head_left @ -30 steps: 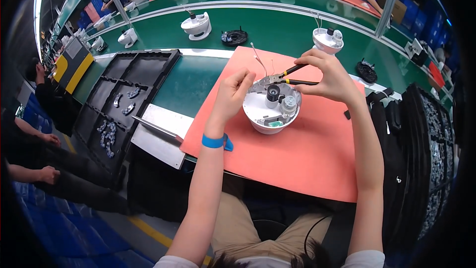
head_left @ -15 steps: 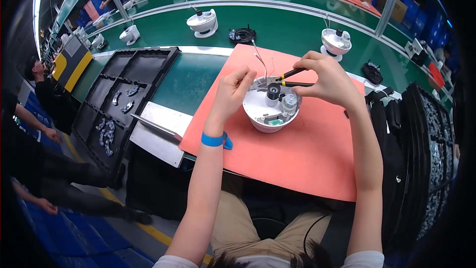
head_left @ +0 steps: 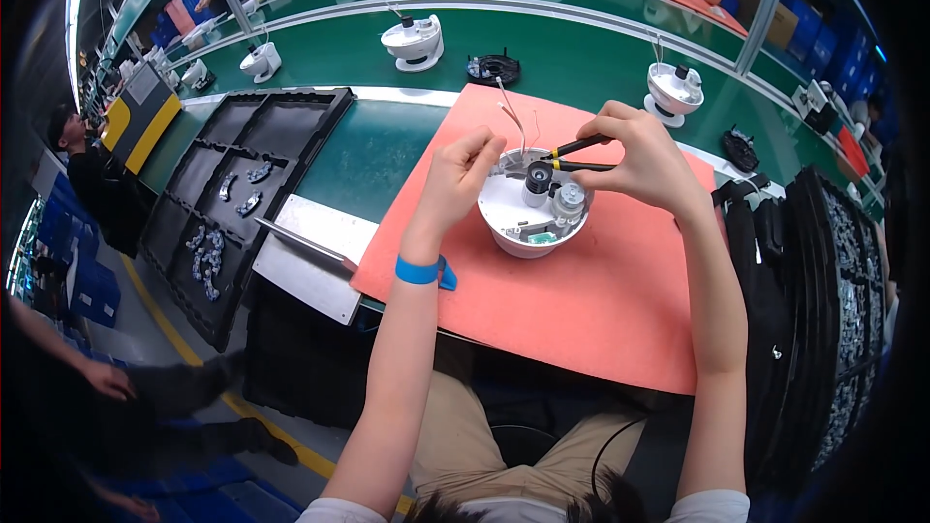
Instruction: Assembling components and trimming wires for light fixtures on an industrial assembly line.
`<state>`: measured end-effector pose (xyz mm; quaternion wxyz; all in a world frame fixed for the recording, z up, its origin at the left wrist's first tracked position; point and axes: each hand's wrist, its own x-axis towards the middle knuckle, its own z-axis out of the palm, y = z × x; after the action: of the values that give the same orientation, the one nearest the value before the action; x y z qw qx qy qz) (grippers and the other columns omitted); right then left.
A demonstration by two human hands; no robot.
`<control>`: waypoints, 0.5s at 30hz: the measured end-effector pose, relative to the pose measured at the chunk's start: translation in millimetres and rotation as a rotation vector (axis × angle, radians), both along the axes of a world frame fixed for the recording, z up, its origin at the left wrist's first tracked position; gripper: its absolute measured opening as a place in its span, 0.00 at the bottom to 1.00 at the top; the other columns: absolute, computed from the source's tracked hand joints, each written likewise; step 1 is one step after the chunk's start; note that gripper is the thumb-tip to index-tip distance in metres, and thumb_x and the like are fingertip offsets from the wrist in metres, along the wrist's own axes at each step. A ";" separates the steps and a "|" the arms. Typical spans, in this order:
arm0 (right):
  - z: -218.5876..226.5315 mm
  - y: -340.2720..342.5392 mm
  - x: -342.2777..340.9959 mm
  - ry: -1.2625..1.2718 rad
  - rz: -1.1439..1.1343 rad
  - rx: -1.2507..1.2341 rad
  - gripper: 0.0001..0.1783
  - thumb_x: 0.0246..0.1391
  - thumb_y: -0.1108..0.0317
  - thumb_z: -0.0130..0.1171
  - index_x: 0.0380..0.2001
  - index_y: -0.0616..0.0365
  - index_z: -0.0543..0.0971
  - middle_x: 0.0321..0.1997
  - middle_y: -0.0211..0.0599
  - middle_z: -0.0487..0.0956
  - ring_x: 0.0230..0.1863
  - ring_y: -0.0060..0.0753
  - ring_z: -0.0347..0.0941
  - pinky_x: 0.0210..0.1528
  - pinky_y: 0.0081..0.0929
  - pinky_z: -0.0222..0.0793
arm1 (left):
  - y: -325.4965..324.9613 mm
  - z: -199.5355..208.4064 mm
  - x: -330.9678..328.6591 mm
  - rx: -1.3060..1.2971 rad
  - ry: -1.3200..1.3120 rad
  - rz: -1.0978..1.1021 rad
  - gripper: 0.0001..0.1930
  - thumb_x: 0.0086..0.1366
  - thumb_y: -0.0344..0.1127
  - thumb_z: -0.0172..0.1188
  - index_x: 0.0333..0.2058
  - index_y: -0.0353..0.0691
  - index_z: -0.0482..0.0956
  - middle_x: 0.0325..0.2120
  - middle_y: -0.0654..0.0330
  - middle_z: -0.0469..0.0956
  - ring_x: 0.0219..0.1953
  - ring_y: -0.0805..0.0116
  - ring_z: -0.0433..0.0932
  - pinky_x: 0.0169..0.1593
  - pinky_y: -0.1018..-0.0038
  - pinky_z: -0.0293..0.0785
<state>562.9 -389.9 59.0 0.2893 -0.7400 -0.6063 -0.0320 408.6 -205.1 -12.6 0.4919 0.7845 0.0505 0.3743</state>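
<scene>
A white bowl-shaped housing (head_left: 523,248) stands on the salmon-coloured mat (head_left: 581,329), its open top showing a black cylinder (head_left: 537,179), a clear-and-white round part (head_left: 569,199) and a small green circuit board (head_left: 542,239). Thin pale wires (head_left: 509,108) rise from its far side. My right hand (head_left: 647,157) grips black-and-yellow pliers (head_left: 585,144), their jaws down at the housing's far rim. At the left rim, my left hand (head_left: 450,176) is closed with thumb against fingers; what it pinches is hidden. A blue strap (head_left: 418,270) circles my left wrist.
Beyond the mat runs a green conveyor (head_left: 329,48) carrying white units (head_left: 412,42) and black cable-like parts (head_left: 492,68). A black compartment tray (head_left: 184,189) with small metallic parts and a metal plate (head_left: 315,276) lie left. Stacked black trays (head_left: 804,300) stand right. A passer-by's hand (head_left: 107,378) shows lower left.
White units and black parts on the conveyor have shifted right. The person at lower left has changed position. My hands, the pliers and the housing have barely moved.
</scene>
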 end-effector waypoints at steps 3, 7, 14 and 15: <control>3.7 -1.0 -3.2 -0.033 -0.034 -0.035 0.19 0.31 0.67 0.69 0.31 0.64 0.79 0.32 0.37 0.75 0.37 0.34 0.75 0.41 0.27 0.70 | -0.1 -1.1 1.6 0.010 0.005 0.000 0.12 0.67 0.33 0.52 0.25 0.32 0.69 0.15 0.66 0.64 0.20 0.82 0.59 0.22 0.78 0.55; 3.8 -3.3 -1.5 -0.092 -0.026 -0.017 0.18 0.31 0.67 0.69 0.30 0.63 0.79 0.30 0.36 0.74 0.34 0.34 0.73 0.38 0.26 0.69 | 0.5 -0.9 2.8 0.007 0.002 0.000 0.13 0.67 0.34 0.52 0.25 0.32 0.69 0.14 0.67 0.62 0.20 0.82 0.58 0.22 0.78 0.55; 5.4 -17.5 33.3 0.118 -0.104 0.026 0.19 0.38 0.63 0.67 0.31 0.66 0.78 0.29 0.39 0.75 0.31 0.30 0.72 0.36 0.25 0.68 | 13.1 -10.6 8.2 -0.229 -0.198 0.097 0.14 0.69 0.35 0.48 0.23 0.41 0.62 0.16 0.73 0.56 0.19 0.86 0.53 0.19 0.84 0.48; 4.7 -24.6 41.9 0.152 -0.159 -0.052 0.20 0.39 0.62 0.67 0.32 0.67 0.78 0.31 0.41 0.76 0.32 0.31 0.72 0.37 0.26 0.69 | 12.4 -7.5 8.4 -0.414 -0.222 0.028 0.15 0.69 0.36 0.47 0.22 0.45 0.59 0.16 0.73 0.53 0.17 0.86 0.51 0.17 0.85 0.44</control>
<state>604.8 -414.5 63.8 0.3117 -0.7934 -0.5226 0.0168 417.0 -192.7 -20.1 0.6396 0.6201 0.0829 0.4466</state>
